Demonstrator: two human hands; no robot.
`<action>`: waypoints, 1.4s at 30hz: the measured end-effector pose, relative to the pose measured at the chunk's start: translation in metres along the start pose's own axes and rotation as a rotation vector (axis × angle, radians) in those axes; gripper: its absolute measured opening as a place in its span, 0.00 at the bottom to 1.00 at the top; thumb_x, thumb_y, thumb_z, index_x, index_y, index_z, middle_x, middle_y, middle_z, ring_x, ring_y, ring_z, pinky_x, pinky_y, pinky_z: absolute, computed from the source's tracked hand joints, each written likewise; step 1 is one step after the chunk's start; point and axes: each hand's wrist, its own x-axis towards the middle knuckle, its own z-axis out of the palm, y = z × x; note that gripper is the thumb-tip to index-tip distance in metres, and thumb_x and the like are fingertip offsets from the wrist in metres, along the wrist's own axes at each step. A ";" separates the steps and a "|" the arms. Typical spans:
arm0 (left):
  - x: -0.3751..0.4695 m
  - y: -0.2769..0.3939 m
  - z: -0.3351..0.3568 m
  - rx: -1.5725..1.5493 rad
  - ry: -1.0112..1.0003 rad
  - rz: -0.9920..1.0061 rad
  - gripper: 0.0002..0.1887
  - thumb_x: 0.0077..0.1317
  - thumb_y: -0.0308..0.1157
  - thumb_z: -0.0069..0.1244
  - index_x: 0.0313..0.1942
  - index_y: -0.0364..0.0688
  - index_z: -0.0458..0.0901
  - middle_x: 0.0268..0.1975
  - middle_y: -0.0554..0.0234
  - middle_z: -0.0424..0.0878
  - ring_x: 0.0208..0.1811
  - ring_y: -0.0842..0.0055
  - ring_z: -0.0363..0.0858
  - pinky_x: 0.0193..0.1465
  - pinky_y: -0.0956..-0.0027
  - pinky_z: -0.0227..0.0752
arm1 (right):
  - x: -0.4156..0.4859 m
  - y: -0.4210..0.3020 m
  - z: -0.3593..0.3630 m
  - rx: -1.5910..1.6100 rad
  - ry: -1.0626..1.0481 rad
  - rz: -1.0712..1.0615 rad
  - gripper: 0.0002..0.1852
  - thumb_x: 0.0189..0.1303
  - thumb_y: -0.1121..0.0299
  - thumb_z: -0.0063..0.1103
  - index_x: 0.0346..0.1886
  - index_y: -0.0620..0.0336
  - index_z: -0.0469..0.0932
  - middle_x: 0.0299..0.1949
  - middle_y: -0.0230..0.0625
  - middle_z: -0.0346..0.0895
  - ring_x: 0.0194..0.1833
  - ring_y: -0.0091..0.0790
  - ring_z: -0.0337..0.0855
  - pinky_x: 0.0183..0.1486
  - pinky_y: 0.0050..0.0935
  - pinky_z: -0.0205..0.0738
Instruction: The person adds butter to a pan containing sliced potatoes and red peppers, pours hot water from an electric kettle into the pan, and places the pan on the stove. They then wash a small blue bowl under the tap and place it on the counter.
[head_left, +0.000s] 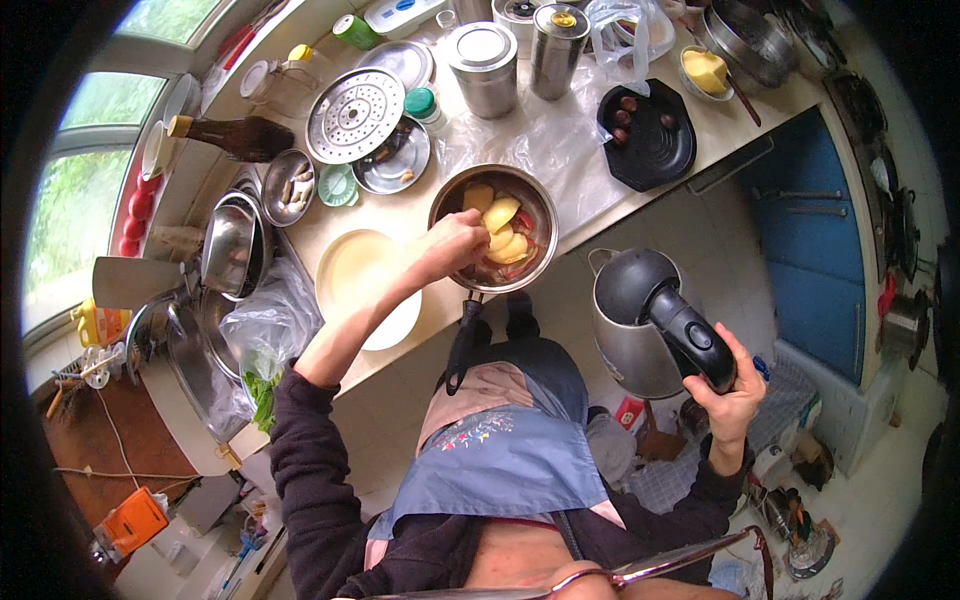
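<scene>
My left hand (457, 241) reaches over the rim of a steel saucepan (551, 225), its fingers at the yellow slices (501, 214) inside. Whether the fingers pinch a slice or only touch one is hidden. Red pieces (523, 222) lie beside the slices. The pan stands at the counter's edge, its black handle (465, 337) pointing towards me. My right hand (726, 394) grips the black handle of a steel electric kettle (630, 356), which is held off the counter's front side, right of the pan. The kettle's black lid (634, 281) appears closed.
A cream plate (360, 277) sits left of the pan. Behind stand steel canisters (484, 82), a perforated steamer plate (355, 115) and a green-capped jar (421, 103). A black tray (649, 161) holds several round brown items. A dark bottle (240, 139) and steel bowls (289, 187) are at left, near the sink.
</scene>
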 end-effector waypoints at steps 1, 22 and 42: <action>-0.004 0.001 -0.005 -0.127 0.061 -0.060 0.04 0.52 0.27 0.49 0.27 0.37 0.77 0.30 0.56 0.72 0.32 0.65 0.74 0.34 0.66 0.69 | 0.000 -0.001 0.001 0.006 -0.003 0.002 0.31 0.33 0.76 0.69 0.49 0.64 0.72 0.38 0.38 0.76 0.38 0.27 0.77 0.41 0.23 0.70; -0.225 -0.016 -0.049 -1.628 0.931 -0.313 0.11 0.59 0.32 0.46 0.41 0.39 0.73 0.38 0.62 0.77 0.33 0.84 0.74 0.40 0.76 0.69 | 0.011 -0.014 0.031 -0.047 0.119 -0.062 0.28 0.45 0.79 0.56 0.55 0.61 0.66 0.29 0.30 0.69 0.21 0.19 0.62 0.22 0.15 0.56; -0.660 -0.346 -0.022 -1.824 1.762 -0.539 0.09 0.61 0.33 0.41 0.30 0.39 0.76 0.25 0.66 0.77 0.23 0.81 0.73 0.21 0.78 0.68 | -0.056 -0.084 0.136 0.039 0.470 -0.497 0.22 0.43 0.75 0.62 0.44 0.72 0.71 0.35 0.44 0.73 0.25 0.34 0.68 0.26 0.28 0.66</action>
